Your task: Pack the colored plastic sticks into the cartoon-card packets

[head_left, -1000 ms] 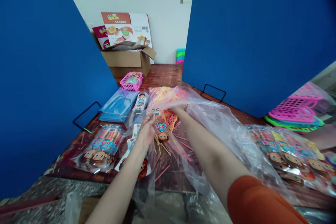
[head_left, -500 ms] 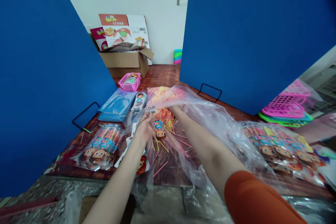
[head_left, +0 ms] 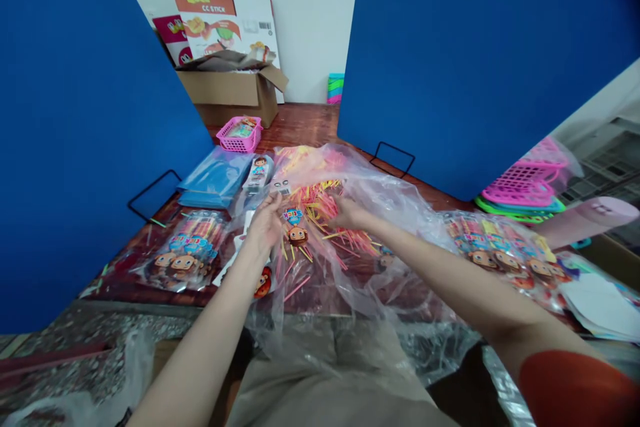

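My left hand (head_left: 267, 223) pinches the upper part of a clear printed packaging bag (head_left: 297, 235) with a cartoon monkey face and a "Stick" label. My right hand (head_left: 350, 212) is on the loose pink and yellow sticks (head_left: 317, 199), its fingers apart and partly curled at the pile's right side. The sticks lie in and spill out of a large clear plastic bag (head_left: 400, 203) spread over the table. Single sticks are scattered nearer to me, below the printed bag.
Filled stick packs (head_left: 187, 250) lie at left, more packs (head_left: 493, 250) at right. Blue plastic sheets (head_left: 216, 177), a pink basket (head_left: 240, 135) and a cardboard box (head_left: 225, 88) stand behind. Blue panels (head_left: 425, 80) flank the table. Pink baskets (head_left: 525, 183) are stacked at right.
My right hand has come out from under the large bag's film toward me, and more sticks lie spread at the bag's mouth. My left hand keeps its hold. The view has tilted down.
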